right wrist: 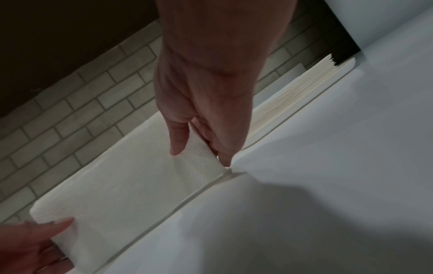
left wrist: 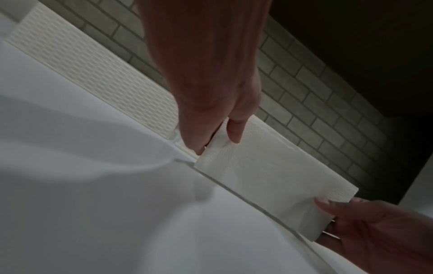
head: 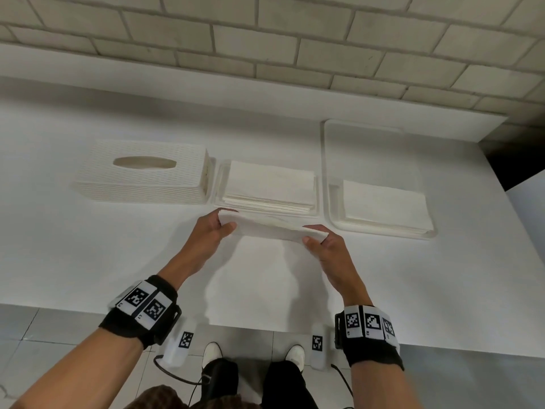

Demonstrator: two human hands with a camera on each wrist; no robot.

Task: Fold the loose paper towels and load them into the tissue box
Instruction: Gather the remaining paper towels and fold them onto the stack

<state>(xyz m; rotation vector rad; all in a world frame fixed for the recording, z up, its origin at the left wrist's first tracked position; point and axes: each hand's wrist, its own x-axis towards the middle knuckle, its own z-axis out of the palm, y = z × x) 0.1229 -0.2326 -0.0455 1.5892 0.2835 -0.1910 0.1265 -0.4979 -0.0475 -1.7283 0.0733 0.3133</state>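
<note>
A folded white paper towel (head: 271, 227) hangs just above the table between my two hands. My left hand (head: 219, 224) pinches its left end (left wrist: 225, 148) between thumb and fingers. My right hand (head: 317, 236) pinches the right end (right wrist: 199, 153) the same way. Just beyond the towel, a stack of folded towels (head: 269, 184) lies in the shallow open base (head: 219, 181) of the tissue box. The woven white tissue box cover (head: 141, 172), with its oval slot on top, stands left of that base.
A white tray (head: 333, 160) at the right holds a stack of flat paper towels (head: 386, 206). A grey brick wall (head: 265, 39) runs behind the white table (head: 88, 246). The table's near edge is by my wrists, with floor and my shoes below.
</note>
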